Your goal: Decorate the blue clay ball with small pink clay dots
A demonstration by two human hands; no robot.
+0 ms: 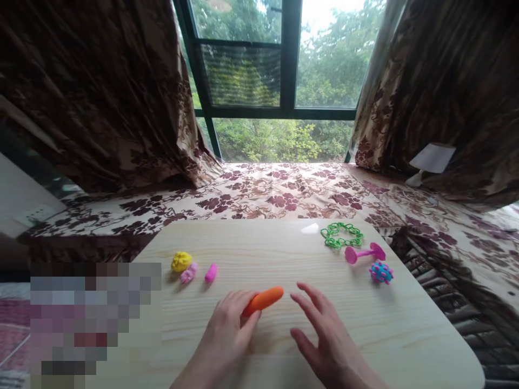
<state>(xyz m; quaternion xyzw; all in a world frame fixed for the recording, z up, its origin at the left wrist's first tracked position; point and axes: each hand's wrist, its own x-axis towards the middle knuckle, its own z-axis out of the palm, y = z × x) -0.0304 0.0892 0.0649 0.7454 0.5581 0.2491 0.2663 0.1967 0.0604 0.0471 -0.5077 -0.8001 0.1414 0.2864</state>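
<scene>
Near the front middle of the table, my left hand (pixel 233 319) is closed round an orange roll of modelling clay (pixel 265 300), whose rounded end points right. To the right of the roll's tip is my right hand (pixel 320 329), fingers apart and holding nothing. Beyond my left hand lie a small bright pink clay piece (pixel 211 273), a pale pink lump (pixel 188 273) and a crinkled yellow lump (pixel 181 261). The part of the orange roll inside my left palm is hidden.
At the table's (pixel 259 248) far right lie a green chain ring (pixel 341 235), a pink dumbbell-shaped piece (pixel 365 253) and a blue ball with pink knobs (pixel 381 273). A flowered cloth (pixel 284 189) covers the ledge behind. A white lamp (pixel 432 158) stands on the right.
</scene>
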